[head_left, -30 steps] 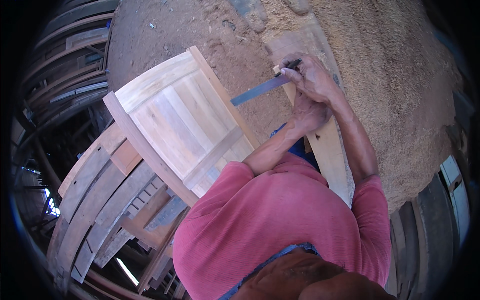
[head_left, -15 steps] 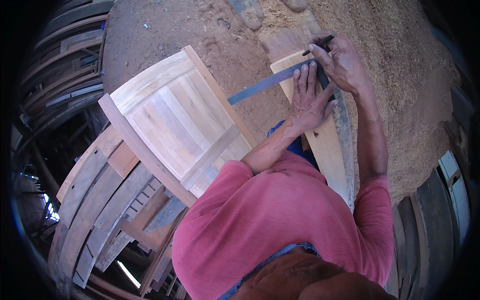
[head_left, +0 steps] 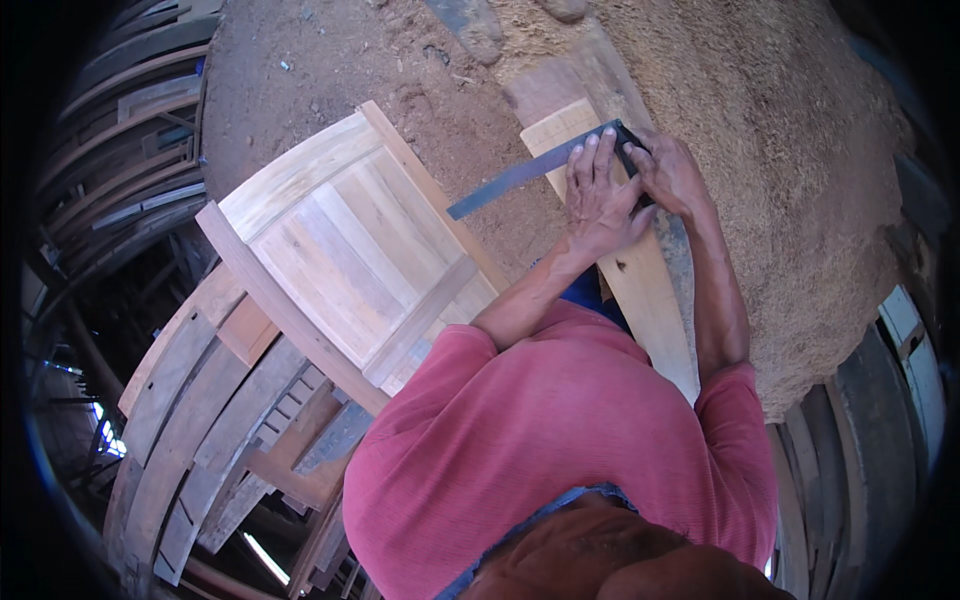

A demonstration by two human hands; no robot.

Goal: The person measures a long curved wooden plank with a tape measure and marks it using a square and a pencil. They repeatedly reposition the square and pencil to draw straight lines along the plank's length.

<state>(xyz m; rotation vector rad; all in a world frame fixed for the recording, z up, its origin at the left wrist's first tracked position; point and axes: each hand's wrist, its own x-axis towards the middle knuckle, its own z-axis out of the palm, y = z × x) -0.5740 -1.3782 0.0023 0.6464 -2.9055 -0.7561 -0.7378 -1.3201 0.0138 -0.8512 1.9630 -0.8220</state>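
Square [head_left: 530, 171] crosses board [head_left: 645, 283] near far end; I see left hand [head_left: 600, 208], fingers extended on blade, probably steadying it. Right hand [head_left: 675, 180] curls at board's right edge; can't tell its grip.

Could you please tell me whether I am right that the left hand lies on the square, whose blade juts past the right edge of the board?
Not quite: the head view shows the blade jutting past the left edge of the board, toward the panel. The left hand does lie on the square.
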